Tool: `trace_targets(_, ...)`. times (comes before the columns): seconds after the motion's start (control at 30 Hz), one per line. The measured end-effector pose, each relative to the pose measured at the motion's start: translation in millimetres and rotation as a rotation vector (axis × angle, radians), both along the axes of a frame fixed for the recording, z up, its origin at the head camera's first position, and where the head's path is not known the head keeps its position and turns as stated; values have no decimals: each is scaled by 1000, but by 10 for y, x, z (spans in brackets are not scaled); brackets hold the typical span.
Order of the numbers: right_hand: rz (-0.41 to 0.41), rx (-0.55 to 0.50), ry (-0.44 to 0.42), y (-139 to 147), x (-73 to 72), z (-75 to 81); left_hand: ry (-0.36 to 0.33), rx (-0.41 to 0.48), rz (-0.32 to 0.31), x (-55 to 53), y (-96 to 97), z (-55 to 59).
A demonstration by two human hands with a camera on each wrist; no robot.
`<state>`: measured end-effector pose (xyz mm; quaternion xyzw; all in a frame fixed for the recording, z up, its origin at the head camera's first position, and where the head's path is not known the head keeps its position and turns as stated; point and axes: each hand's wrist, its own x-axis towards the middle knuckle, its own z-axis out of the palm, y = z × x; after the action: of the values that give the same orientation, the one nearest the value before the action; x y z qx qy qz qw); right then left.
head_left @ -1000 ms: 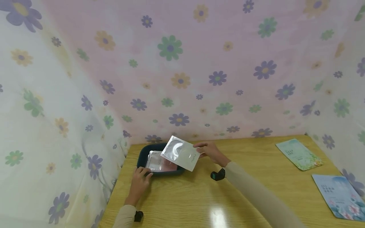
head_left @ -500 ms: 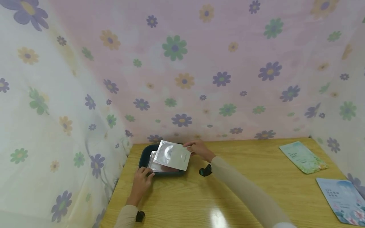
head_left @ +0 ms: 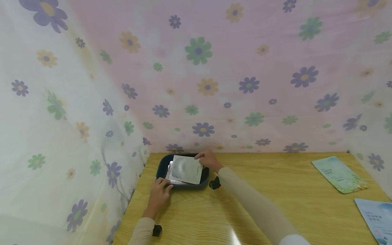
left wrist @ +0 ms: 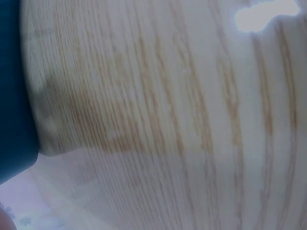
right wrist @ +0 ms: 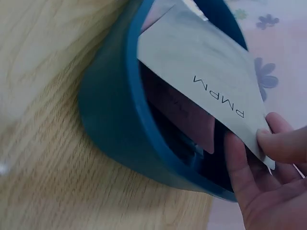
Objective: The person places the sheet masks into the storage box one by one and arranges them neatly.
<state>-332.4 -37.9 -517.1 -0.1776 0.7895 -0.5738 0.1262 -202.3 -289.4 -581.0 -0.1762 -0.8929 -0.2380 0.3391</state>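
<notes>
My right hand (head_left: 211,161) pinches the corner of a pale sheet mask packet (head_left: 186,170) between thumb and fingers. The packet, printed "PMPM", lies tilted over the opening of a dark teal plastic basin (right wrist: 112,105). Beneath it in the right wrist view is a pinkish packet (right wrist: 180,112), partly covered. A silvery packet (head_left: 169,173) edges out under its left side in the head view. My left hand (head_left: 159,194) holds the basin's front left rim with bent fingers. The left wrist view shows mostly tabletop, with the basin wall (left wrist: 14,96) at its left edge.
On the right of the wooden table (head_left: 260,211) lie a green flowered packet (head_left: 340,175) and a blue one (head_left: 376,217). Flower-printed cloth (head_left: 226,68) hangs behind and at both sides. The basin stands near the back left.
My right hand has moved left and lowered the pale packet from the basin's right side into its opening. My left hand has stayed at the rim. The head view has shifted slightly left.
</notes>
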Motion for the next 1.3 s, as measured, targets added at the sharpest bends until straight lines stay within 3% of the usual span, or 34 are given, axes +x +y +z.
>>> trace_targets(0.13, 23, 104, 118, -14, 5, -69, 6, 21, -19, -2, 56, -8)
trace_targets(0.3, 29, 207, 191, -2, 51, -137, 6, 16, -49, -39, 124, -29)
trace_targets(0.47, 20, 240, 221, 32, 135, -96, -3, 15, -53, -54, 161, -45)
trace_targets(0.67, -22, 230, 317, 112, 166, -20, -7, 6, -40, -56, 113, -8)
trace_targets(0.8, 22, 214, 271, 221, 200, 60, -4, 5, -35, -35, 53, 25)
trace_targets(1.1, 104, 117, 62, 665, 380, 329, -1, 10, -24, -10, 14, 51)
trace_targets(1.3, 155, 85, 55, 1039, 554, 529, -6, 45, -17, 8, 33, 45)
